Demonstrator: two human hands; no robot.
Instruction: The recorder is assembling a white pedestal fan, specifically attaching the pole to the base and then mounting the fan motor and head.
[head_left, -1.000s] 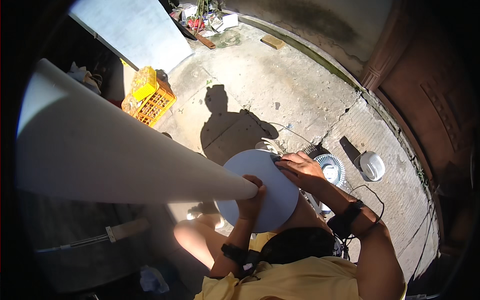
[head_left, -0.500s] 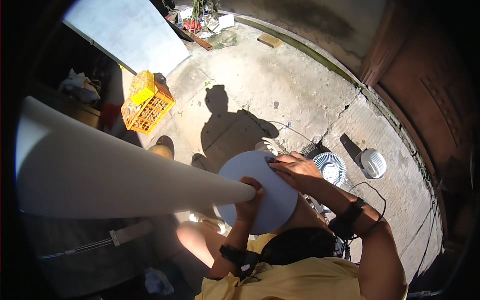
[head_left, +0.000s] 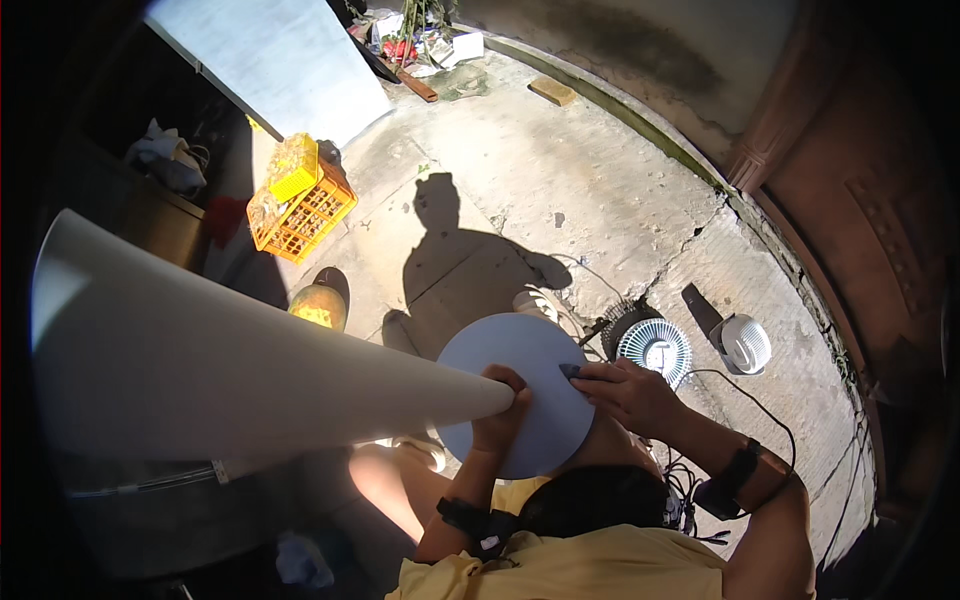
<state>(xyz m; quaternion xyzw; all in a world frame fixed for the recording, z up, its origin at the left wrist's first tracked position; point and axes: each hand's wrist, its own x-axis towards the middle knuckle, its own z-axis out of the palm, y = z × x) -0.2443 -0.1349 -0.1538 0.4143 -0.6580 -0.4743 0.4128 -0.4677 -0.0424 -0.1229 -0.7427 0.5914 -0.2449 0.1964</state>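
Gripping the disc with my left hand, fingers closed on its face; my right hand fingers pinch a small dark piece against it.

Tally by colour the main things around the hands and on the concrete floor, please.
Pale blue: 1, round flat disc
White: 3, long rolled sheet, round fan grille, small round fan part
Orange: 1, plastic crate
Total: 5
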